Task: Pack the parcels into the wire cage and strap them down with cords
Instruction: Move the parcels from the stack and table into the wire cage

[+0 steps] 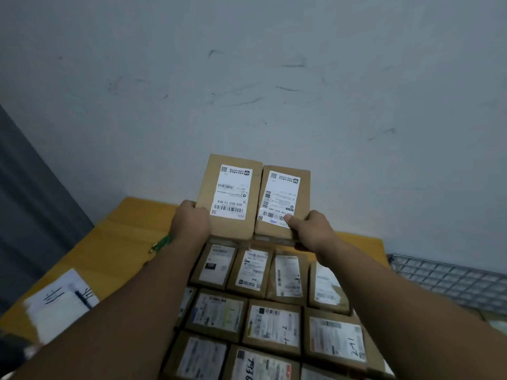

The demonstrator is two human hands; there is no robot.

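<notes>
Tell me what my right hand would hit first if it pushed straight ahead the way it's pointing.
Likely the scuffed wall. The right hand grips the right parcel, the left hand the left parcel, and nothing shows between them and the wall, though depth is unclear.

A pale grey-white wall (274, 78) fills the upper part of the view, its paint marked with thin dark scuffs (241, 101) scattered across the middle and towards the right. At the left edge a dark grey panel (33, 215) runs down beside the wall, with faint vertical bands in it; whether it is cloth or board cannot be told. Below the wall lies a flat yellow-brown surface (123, 242), creased across its width. On its near left part rests a blurred white sheet (60, 303) bearing a few dark pen strokes.
</notes>
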